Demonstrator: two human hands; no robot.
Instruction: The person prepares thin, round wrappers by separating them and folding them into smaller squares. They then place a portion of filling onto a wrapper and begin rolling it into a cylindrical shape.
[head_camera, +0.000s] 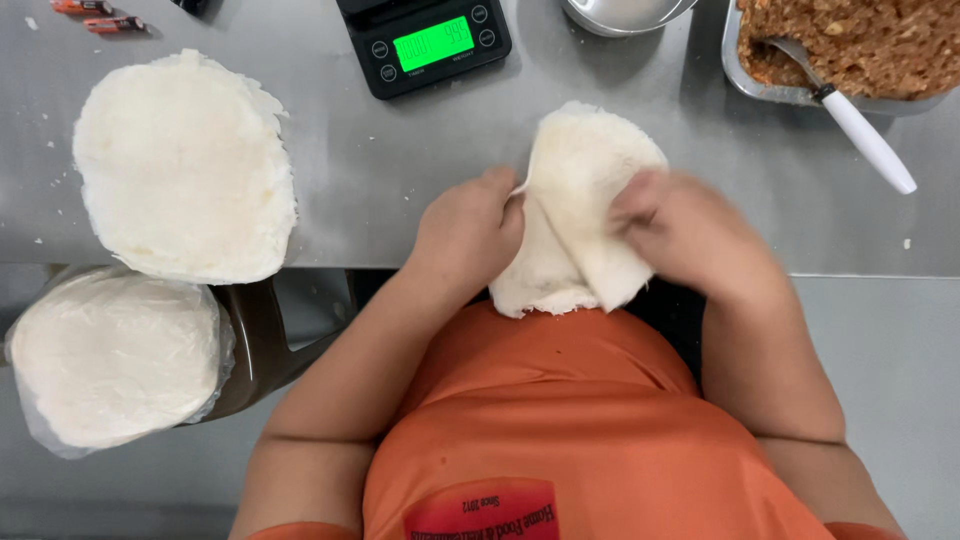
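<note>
- Two bare hands work one thin, pale, floppy round wrapper sheet (580, 205) just above the near edge of the grey steel table (400, 170)
- The left hand (468, 235) pinches the sheet's left edge; the right hand (680, 230), blurred, grips the right side, apparently peeling layers apart
- A stack of the same white sheets (185, 165) lies within left reach; a plastic-wrapped stack (110, 355) rests on a brown chair
- A black digital scale (425, 42) and metal tray of brown minced filling (850, 45) with a white-handled spoon (860, 130) sit beyond
</note>
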